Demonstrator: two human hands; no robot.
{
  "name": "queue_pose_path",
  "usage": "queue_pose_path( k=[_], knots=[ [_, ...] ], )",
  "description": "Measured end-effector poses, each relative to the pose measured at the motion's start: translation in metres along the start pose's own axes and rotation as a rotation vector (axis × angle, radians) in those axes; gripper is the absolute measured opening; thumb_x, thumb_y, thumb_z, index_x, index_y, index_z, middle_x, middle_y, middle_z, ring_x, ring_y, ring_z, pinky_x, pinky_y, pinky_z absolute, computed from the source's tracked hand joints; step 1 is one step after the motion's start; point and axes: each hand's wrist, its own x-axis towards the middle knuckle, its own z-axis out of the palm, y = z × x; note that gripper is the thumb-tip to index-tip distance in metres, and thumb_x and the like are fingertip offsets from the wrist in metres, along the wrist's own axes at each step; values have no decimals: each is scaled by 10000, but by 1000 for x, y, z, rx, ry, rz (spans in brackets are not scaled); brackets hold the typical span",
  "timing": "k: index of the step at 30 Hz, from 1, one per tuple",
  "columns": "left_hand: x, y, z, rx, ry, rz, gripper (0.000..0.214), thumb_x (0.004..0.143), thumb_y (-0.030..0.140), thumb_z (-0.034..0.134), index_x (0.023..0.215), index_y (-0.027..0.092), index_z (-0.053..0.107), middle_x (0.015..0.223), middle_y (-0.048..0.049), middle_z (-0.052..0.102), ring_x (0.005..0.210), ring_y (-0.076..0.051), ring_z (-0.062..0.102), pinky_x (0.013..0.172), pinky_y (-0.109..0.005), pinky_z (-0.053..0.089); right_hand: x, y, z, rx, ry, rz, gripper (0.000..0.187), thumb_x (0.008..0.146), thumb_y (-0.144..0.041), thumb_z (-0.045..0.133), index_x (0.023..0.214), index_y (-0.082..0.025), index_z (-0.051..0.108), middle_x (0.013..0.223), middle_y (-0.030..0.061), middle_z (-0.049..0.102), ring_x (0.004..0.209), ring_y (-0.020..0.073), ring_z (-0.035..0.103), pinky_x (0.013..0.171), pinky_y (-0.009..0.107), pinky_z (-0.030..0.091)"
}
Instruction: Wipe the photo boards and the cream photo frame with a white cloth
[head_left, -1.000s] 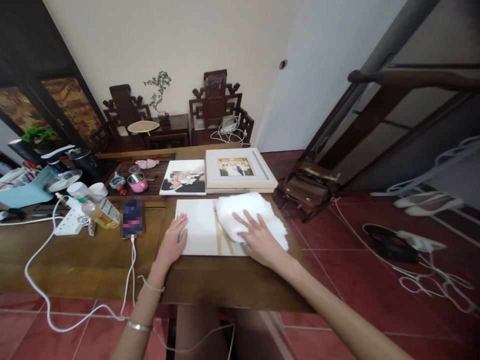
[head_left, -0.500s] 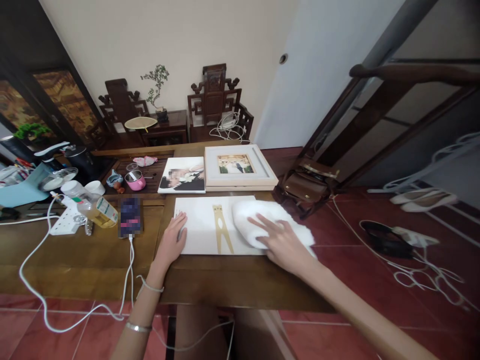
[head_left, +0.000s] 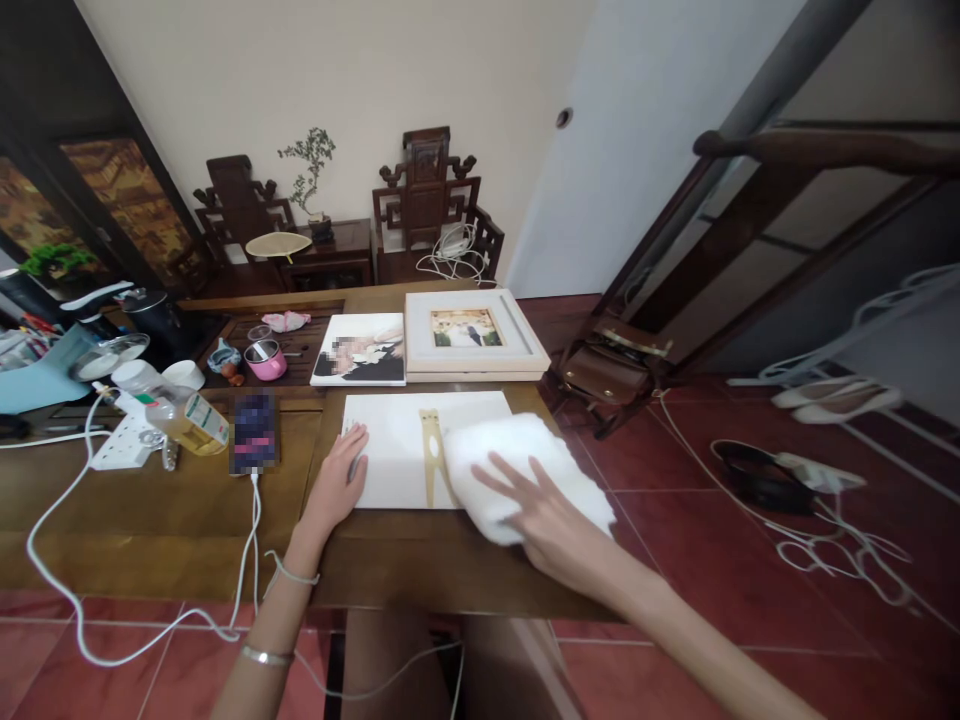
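On the wooden table lies a flat white board or book [head_left: 390, 440] with a gold forked shape on its surface. My left hand [head_left: 341, 473] rests flat on its left edge, fingers stretched out. A fluffy white cloth [head_left: 480, 450] covers its right part and hangs over its front edge. Across the top of the cloth my right hand [head_left: 536, 505] lies with fingers spread, pressing down on it. The cloth hides part of the gold shape and the board's right front corner.
Behind the board are a photo panel [head_left: 360, 350] and a light box-like picture frame [head_left: 480, 362]. To the left, a phone [head_left: 253, 432] on a cable, a bottle [head_left: 199, 420], a power strip [head_left: 124, 440] and a pink cup [head_left: 266, 362] stand close together. A chair [head_left: 600, 375] is at right.
My right hand and the white cloth have moved left and toward me, covering more of the gold shape. My left hand stays on the board's left edge.
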Motion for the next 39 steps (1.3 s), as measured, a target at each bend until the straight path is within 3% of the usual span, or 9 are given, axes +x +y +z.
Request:
queue_pose_path(
  k=[3,5,13,17,21,28,31,34,39],
  knots=[
    [0,0,0,7,1,0,402,914,242,423,1298,172,522,1386,-123,496,1343,-219,390,1144,-499,254,-23,-13,-1,46,-25,-12,483,559,37,395,817,-183,739,1522,25,268,1418,315,87,1103,635,124],
    [1,0,-1,7,2,7,399,912,244,427,1292,177,528,1382,-120,502,1342,-220,393,1145,-497,254,-20,-9,-5,63,-27,-1,511,551,40,384,846,-180,738,1502,43,314,1414,306,128,1103,634,136],
    [1,2,-3,-18,14,19,388,905,261,444,1275,206,545,1369,-99,519,1333,-227,405,1139,-494,271,73,50,-23,79,-34,76,545,654,35,374,1091,-145,647,1463,143,373,1391,323,216,1012,674,272],
    [1,2,-3,-9,9,21,389,907,256,439,1276,189,542,1372,-109,514,1333,-222,405,1143,-489,265,97,63,-26,98,-61,111,537,690,46,353,1139,-107,606,1375,200,477,1387,304,239,1011,665,266],
    [1,2,-3,2,8,9,391,908,255,432,1274,171,544,1373,-119,511,1333,-222,406,1145,-486,261,82,50,-25,104,-48,125,527,675,44,365,1111,-102,622,1424,195,416,1399,305,197,1029,657,249],
    [1,4,-2,4,15,10,388,905,245,430,1267,176,550,1368,-117,517,1331,-223,409,1141,-490,270,-9,-7,-13,180,-39,15,518,575,33,374,916,-172,706,1464,77,385,1411,295,132,1094,649,144],
    [2,5,-2,3,18,8,388,902,246,433,1264,182,556,1364,-113,521,1326,-227,415,1142,-489,270,-31,-18,-12,202,-78,-2,498,557,22,374,865,-186,706,1459,57,395,1412,291,132,1095,651,145],
    [2,5,-2,2,24,3,386,899,248,438,1258,177,561,1360,-115,525,1321,-225,423,1141,-480,278,-21,-12,-17,213,-107,24,502,584,19,365,899,-182,701,1461,63,390,1407,285,163,1091,638,185],
    [2,2,-2,-2,32,20,382,893,248,450,1255,202,563,1354,-98,535,1317,-219,429,1138,-486,282,51,23,-26,164,-80,140,551,630,23,372,1067,-155,657,1459,126,384,1405,311,171,1032,674,239]
  ],
)
